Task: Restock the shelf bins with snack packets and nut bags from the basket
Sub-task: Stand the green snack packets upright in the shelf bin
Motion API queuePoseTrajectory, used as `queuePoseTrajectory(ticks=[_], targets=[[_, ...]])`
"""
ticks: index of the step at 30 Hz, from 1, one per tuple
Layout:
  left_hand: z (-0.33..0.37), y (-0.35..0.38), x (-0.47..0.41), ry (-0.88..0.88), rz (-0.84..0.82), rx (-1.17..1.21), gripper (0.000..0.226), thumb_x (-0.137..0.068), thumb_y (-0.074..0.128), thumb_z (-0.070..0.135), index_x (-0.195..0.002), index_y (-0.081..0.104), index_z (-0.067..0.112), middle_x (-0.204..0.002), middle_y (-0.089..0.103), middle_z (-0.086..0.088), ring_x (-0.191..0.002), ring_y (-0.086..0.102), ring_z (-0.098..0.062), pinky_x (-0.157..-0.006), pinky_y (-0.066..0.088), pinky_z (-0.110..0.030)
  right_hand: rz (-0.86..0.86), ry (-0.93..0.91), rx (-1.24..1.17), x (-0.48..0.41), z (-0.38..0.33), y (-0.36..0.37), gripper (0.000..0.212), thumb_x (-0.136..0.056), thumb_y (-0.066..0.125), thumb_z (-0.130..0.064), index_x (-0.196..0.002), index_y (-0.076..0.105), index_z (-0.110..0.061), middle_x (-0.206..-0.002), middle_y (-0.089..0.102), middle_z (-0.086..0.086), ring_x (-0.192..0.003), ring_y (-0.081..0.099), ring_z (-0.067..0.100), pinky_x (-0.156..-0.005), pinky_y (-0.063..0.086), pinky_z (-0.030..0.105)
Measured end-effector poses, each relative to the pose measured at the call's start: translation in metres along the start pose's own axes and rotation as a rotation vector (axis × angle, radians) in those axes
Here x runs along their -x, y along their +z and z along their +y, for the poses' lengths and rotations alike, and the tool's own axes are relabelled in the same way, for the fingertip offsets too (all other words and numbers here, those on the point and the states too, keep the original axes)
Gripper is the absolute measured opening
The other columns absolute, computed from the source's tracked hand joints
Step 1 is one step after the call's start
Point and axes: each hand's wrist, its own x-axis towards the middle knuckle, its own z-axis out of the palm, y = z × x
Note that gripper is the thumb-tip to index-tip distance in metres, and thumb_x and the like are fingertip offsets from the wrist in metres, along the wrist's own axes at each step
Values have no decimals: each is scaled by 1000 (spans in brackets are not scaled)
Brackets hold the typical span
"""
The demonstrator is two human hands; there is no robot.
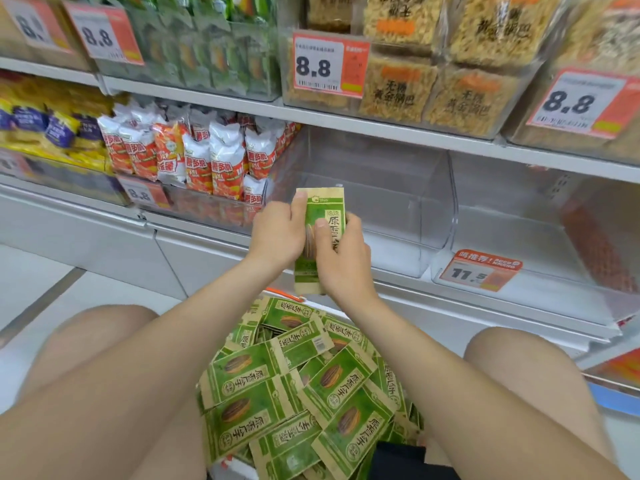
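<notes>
One seed packet (pixel 325 206) held upright at shelf.
Loose green packets (pixel 304 386) are heaped between the knees; above them the seed packet is gripped by left hand (pixel 278 233) and right hand (pixel 343 258), fingers curled onto it, just before a clear bin (pixel 429 209).

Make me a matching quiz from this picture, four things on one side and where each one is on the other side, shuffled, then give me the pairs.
Things
1. single green packet
2. pile of green packets
3. red-and-white packets
4. 11.5 price tag

Places
A. on the front of a clear bin, at the right
B. standing in rows, left of centre
C. heaped at the bottom of the view
D. upright, held by the left hand and right hand

Pairs: 1-D, 2-C, 3-B, 4-A
</notes>
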Motion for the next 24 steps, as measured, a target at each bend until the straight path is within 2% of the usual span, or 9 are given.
queuePoseTrajectory(ticks=[4, 7, 9, 11, 14, 16, 19, 22, 24], targets=[[3, -14, -23, 31, -29, -55, 71, -110, 41, 50, -52, 50, 9, -56, 55, -10, -59, 52, -28, -66, 37, -42, -100, 151, -149, -29, -7, 7, 34, -95, 59, -56, -108, 59, -24, -98, 72, -1, -86, 74, 26, -59, 62, 52], [1, -22, -44, 58, -94, -52, 68, -111, 40, 47, -56, 50, 8, -59, 56, -12, -57, 51, -26, -59, 34, -39, -64, 152, -109, -54, -13, 7, 42, -85, 63, -60, -98, 67, -21, -91, 75, 0, -81, 75, 26, -63, 63, 55], [-6, -24, -56, 178, -34, -156, 61, -113, 36, 39, -64, 54, 9, -64, 59, -9, -63, 56, -29, -62, 37, -40, -25, 148, -75, -73, -14, 10, 40, -84, 64, -60, -97, 65, -23, -90, 75, 0, -81, 75, 30, -58, 62, 55], [-20, -21, -66, 318, 36, -235, 42, -111, 41, 27, -80, 64, 10, -74, 65, -6, -70, 62, -31, -69, 47, -42, 16, 160, -60, -96, -15, 12, 35, -89, 62, -57, -101, 61, -24, -97, 74, 0, -88, 74, 31, -68, 63, 54], [-33, -13, -73, 403, -61, -434, 23, -101, 50, 14, -111, 70, 10, -99, 72, -10, -94, 65, -31, -80, 53, -45, 28, 198, -4, -136, -14, 13, 31, -104, 54, -39, -117, 54, -11, -117, 67, 11, -109, 64, 33, -91, 55, 46], [-35, -7, -76, 483, -122, -676, 22, -98, 51, 20, -108, 71, 14, -99, 71, -11, -99, 60, -34, -77, 46, -43, 21, 217, 35, -163, -10, 15, 30, -105, 48, -26, -127, 50, -7, -126, 63, 18, -117, 60, 37, -99, 51, 46], [-32, -3, -77, 565, -89, -851, 26, -99, 46, 27, -89, 68, 16, -83, 68, -8, -88, 54, -31, -76, 27, -41, -51, 287, 90, -190, 3, 23, 43, -99, 47, -15, -140, 41, -6, -130, 61, 17, -119, 60, 36, -104, 52, 49], [-33, 2, -84, 648, -24, -887, 30, -96, 41, 31, -73, 57, 19, -72, 64, -5, -79, 42, -26, -77, 23, -42, -80, 316, 94, -206, 24, 35, 42, -94, 60, -15, -131, 43, -10, -119, 64, 13, -108, 65, 31, -96, 57, 49], [-34, 11, -87, 744, -65, -840, 30, -91, 38, 32, -70, 55, 19, -67, 62, -4, -75, 46, -27, -78, 29, -42, -47, 302, 51, -217, 31, 42, 30, -95, 62, -12, -121, 47, -11, -116, 64, 12, -102, 65, 26, -87, 58, 41]])
